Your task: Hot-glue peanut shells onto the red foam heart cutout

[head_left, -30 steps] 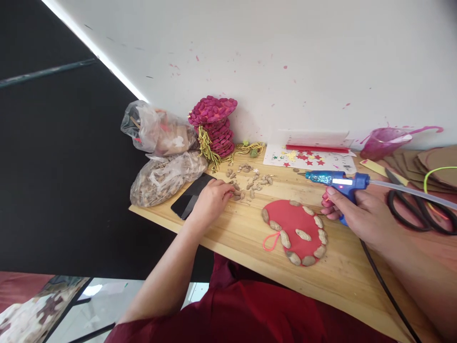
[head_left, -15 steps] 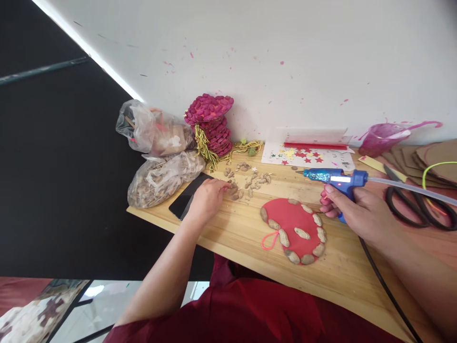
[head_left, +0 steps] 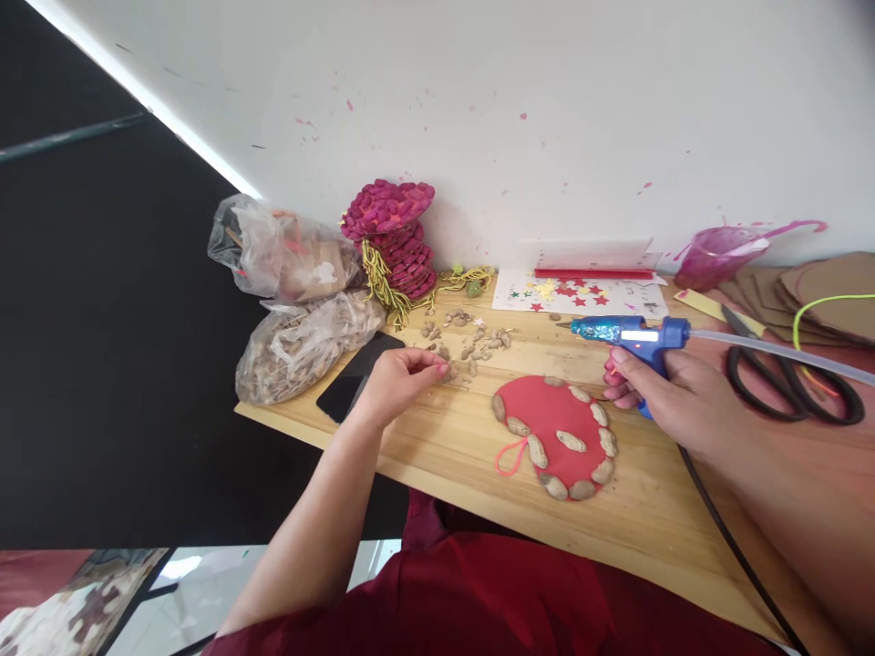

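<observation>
My left hand [head_left: 398,386] is at the near edge of a scatter of peanuts [head_left: 471,369], its thumb and fingertips pinched together. What lies between the fingertips is too small to make out. In my right hand [head_left: 674,387] is a blue hot glue gun [head_left: 633,336], its nozzle pointing left above the table and a clear glue stick out of its back. Between my hands lies a red heart-shaped piece [head_left: 530,401] with a pink loop [head_left: 507,458]. Peanuts line much of its edge, and a single peanut [head_left: 571,442] sits inside.
A black phone [head_left: 355,383] lies beside my left wrist. Plastic bags [head_left: 301,351], one with peanuts, stand left, near stacked magenta peanut-covered pieces [head_left: 389,214]. Paper with star stickers [head_left: 608,301] lies at the back. Black-handled scissors [head_left: 762,401], cardboard pieces [head_left: 830,292] and a magenta-stained cup [head_left: 711,255] are right.
My left hand has drawn its thumb and fingers into a pinch at the peanuts. My right hand keeps the glue gun in much the same place. The whole view has shifted slightly.
</observation>
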`<state>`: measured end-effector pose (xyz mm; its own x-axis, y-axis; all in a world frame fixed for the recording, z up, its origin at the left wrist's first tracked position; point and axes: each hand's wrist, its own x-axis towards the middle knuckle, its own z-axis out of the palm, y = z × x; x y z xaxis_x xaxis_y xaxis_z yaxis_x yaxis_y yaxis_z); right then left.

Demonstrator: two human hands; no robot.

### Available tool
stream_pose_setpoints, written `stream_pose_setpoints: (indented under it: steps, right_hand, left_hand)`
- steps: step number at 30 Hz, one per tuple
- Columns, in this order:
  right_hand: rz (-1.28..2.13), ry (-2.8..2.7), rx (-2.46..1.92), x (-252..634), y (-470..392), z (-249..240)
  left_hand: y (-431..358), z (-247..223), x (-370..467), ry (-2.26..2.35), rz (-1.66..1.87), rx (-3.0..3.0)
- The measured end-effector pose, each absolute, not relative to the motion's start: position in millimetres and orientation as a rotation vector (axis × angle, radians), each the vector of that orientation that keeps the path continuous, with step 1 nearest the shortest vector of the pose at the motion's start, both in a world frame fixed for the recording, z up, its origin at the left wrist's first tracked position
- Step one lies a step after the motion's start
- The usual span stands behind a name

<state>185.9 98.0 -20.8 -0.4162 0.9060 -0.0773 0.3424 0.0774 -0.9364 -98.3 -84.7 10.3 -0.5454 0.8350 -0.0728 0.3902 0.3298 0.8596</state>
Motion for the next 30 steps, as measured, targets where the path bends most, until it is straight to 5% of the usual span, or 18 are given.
stream_pose_setpoints:
  steps: [6,17,30]
  right_hand:
    - [1.343,-1.849,-1.247,184.9,95.4,-15.0]
    - [1.334,-1.888,-1.237,185.5,97.1,-15.4]
    - [1.356,-1.858,-1.225,182.3,92.9,-8.2]
  left_hand:
    - [-89.0,12.9,-95.6,1.631,1.303,0.746]
    - [-99.4,10.4,-72.3,2.249,0.643,1.742]
    - [-108.7,16.3,-76.7,2.208,0.697,1.919]
